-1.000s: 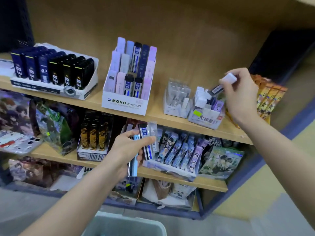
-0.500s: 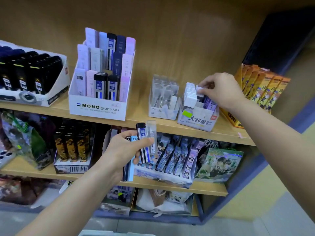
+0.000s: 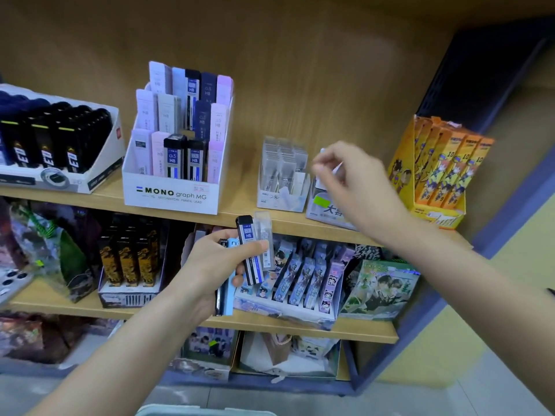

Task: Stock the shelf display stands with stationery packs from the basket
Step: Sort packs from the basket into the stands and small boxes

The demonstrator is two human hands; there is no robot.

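Packs (image 3: 253,271) of pencil lead fan out from the left hand (image 3: 213,265), which is held up in front of the upper shelf's (image 3: 288,228) front edge; the fingers are curled round the bundle from behind and the thumb presses across its front, pinching the lot together; an HB pack (image 3: 247,232) with a black cap stands foremost, tilted a little; a clear pack (image 3: 264,228) touches it on the right; a blue pack (image 3: 230,291) sits lower in the palm with a dark one beside it. Over the white stand (image 3: 326,213) on that shelf hangs the right hand (image 3: 357,187), hiding most of the stand, so that only a green sticker and some print show; the fingers are curled, thumb and forefinger tips close together, but they are blurred; a pale sliver shows beside them and it cannot be told whether they pinch it or hold nothing. Just left of the white stand is a clear stand (image 3: 280,201) of see-through packs; further left, a MONO stand (image 3: 171,195) holds pastel and dark packs in three tiers; a tray (image 3: 99,175) of black packs lies at the far left; an orange box (image 3: 440,216) stands to the right, near the shelf's end. On the lower shelf (image 3: 360,331), a stand of printed packs (image 3: 300,283) is behind the left hand; the basket's (image 3: 204,412) pale rim shows at the bottom edge.
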